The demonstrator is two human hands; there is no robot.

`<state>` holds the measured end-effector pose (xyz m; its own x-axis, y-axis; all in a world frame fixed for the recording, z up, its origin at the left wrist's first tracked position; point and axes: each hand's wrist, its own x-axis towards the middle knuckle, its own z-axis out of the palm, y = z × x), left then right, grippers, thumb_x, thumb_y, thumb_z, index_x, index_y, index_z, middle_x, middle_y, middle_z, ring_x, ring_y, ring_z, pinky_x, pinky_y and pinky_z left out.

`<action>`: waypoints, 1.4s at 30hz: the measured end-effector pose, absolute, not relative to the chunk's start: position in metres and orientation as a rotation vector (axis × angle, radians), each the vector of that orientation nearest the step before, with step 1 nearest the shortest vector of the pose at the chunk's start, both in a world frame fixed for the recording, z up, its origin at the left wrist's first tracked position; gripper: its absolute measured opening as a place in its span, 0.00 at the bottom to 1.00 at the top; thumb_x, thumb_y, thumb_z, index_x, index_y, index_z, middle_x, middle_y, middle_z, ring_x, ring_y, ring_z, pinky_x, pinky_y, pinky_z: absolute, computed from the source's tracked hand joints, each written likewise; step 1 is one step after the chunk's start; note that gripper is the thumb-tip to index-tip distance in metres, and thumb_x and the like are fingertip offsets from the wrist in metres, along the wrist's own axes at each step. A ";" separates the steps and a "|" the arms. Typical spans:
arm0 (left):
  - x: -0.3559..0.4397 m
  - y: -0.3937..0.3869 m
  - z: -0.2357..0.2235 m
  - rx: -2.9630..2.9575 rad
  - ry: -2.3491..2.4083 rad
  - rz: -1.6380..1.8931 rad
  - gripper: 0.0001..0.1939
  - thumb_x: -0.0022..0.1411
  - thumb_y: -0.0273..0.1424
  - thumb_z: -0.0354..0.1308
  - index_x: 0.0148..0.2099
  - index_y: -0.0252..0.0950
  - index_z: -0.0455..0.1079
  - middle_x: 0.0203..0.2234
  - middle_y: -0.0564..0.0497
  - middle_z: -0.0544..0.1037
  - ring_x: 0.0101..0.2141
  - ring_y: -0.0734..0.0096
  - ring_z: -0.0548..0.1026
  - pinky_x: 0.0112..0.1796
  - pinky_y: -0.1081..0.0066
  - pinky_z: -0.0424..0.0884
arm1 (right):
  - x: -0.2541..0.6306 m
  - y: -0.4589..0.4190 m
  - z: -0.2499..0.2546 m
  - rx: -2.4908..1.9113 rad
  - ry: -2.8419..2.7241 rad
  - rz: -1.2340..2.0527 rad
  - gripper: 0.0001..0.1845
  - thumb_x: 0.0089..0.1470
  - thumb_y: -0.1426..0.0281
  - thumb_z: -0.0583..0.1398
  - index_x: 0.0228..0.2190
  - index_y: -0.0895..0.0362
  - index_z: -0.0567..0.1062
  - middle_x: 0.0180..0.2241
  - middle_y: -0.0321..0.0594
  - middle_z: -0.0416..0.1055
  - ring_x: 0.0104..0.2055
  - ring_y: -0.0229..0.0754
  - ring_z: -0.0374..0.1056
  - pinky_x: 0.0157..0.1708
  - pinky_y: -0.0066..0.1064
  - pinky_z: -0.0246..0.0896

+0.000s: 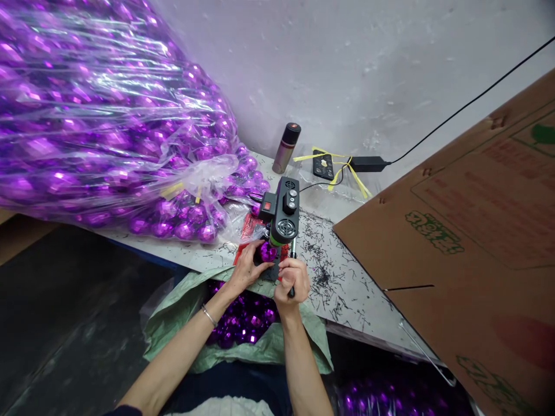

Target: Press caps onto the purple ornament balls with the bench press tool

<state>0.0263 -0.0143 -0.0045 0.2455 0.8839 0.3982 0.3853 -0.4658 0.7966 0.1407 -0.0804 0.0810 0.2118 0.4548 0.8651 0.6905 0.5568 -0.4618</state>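
My left hand [248, 267] is closed on a shiny purple faceted ball [267, 252], thumb and fingers at its side. The ball sits under the head of a small black bench drill [286, 202] with a green ring. A fist of my right hand [293, 281] wraps round the drill's lever [293, 248], its dark grip showing below. Beneath the ball lies the black base [270, 273] of the machine, with a red sheet [248, 229] around it. Whether a bit touches the ball is hidden.
Left stands a big clear bag [108, 127] of purple balls; an open green sack [173, 312] of them is at my lap. A spray can [287, 148] and power adapter [368, 164] sit behind. Black shavings [323, 276] litter the table; a cardboard box [468, 231] stands right.
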 end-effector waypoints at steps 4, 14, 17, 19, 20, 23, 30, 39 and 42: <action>0.026 -0.014 -0.005 1.972 1.138 1.180 0.28 0.61 0.36 0.68 0.60 0.38 0.66 0.53 0.43 0.78 0.54 0.54 0.78 0.53 0.55 0.75 | 0.139 -0.079 0.075 -1.063 -1.375 -0.203 0.14 0.66 0.75 0.49 0.29 0.54 0.68 0.30 0.37 0.71 0.31 0.38 0.69 0.33 0.32 0.65; 0.028 -0.013 -0.005 1.987 1.144 1.172 0.29 0.61 0.38 0.68 0.61 0.39 0.65 0.53 0.42 0.78 0.54 0.53 0.78 0.53 0.55 0.74 | 0.135 -0.075 0.066 -1.042 -1.326 -0.189 0.16 0.68 0.72 0.48 0.28 0.54 0.67 0.28 0.36 0.68 0.29 0.38 0.67 0.33 0.35 0.66; 0.028 -0.012 -0.006 1.993 1.147 1.182 0.29 0.60 0.37 0.69 0.60 0.38 0.66 0.53 0.42 0.78 0.53 0.53 0.78 0.53 0.55 0.74 | 0.134 -0.075 0.064 -1.035 -1.300 -0.173 0.16 0.68 0.71 0.48 0.28 0.54 0.67 0.28 0.36 0.67 0.30 0.38 0.67 0.34 0.35 0.66; 0.029 -0.011 -0.007 1.993 1.147 1.195 0.28 0.60 0.36 0.68 0.60 0.38 0.66 0.53 0.42 0.78 0.54 0.53 0.78 0.53 0.55 0.74 | 0.134 -0.074 0.063 -1.030 -1.298 -0.168 0.16 0.68 0.71 0.48 0.28 0.54 0.66 0.29 0.36 0.67 0.30 0.38 0.67 0.34 0.35 0.65; 0.029 -0.011 -0.008 1.993 1.144 1.203 0.28 0.60 0.35 0.68 0.60 0.38 0.66 0.53 0.42 0.78 0.54 0.53 0.78 0.53 0.55 0.74 | 0.134 -0.074 0.063 -1.025 -1.300 -0.167 0.15 0.67 0.71 0.49 0.27 0.54 0.66 0.29 0.36 0.67 0.31 0.38 0.67 0.33 0.34 0.65; 0.030 -0.009 -0.010 1.997 1.131 1.223 0.28 0.60 0.34 0.68 0.60 0.37 0.65 0.53 0.41 0.78 0.54 0.53 0.78 0.53 0.55 0.75 | 0.134 -0.073 0.062 -1.024 -1.301 -0.173 0.15 0.67 0.71 0.49 0.27 0.54 0.65 0.29 0.36 0.66 0.31 0.38 0.67 0.32 0.32 0.64; 0.030 -0.006 -0.011 1.995 1.110 1.234 0.27 0.61 0.36 0.68 0.59 0.36 0.66 0.52 0.40 0.79 0.53 0.52 0.78 0.52 0.54 0.75 | 0.133 -0.068 0.062 -1.023 -1.294 -0.241 0.15 0.67 0.72 0.48 0.27 0.53 0.64 0.27 0.36 0.65 0.30 0.38 0.67 0.31 0.32 0.65; 0.032 -0.003 -0.006 1.975 1.109 1.238 0.27 0.60 0.36 0.68 0.59 0.37 0.67 0.51 0.41 0.79 0.52 0.52 0.79 0.52 0.53 0.75 | 0.133 -0.070 0.083 -1.037 -1.326 -0.262 0.18 0.67 0.73 0.49 0.24 0.54 0.64 0.26 0.35 0.66 0.29 0.37 0.66 0.31 0.31 0.63; 0.032 -0.006 -0.007 1.985 1.096 1.236 0.28 0.61 0.37 0.68 0.60 0.37 0.65 0.52 0.41 0.78 0.53 0.51 0.78 0.53 0.52 0.75 | 0.134 -0.070 0.115 -1.089 -1.275 -0.171 0.18 0.67 0.72 0.50 0.24 0.54 0.64 0.25 0.34 0.65 0.29 0.37 0.66 0.32 0.31 0.62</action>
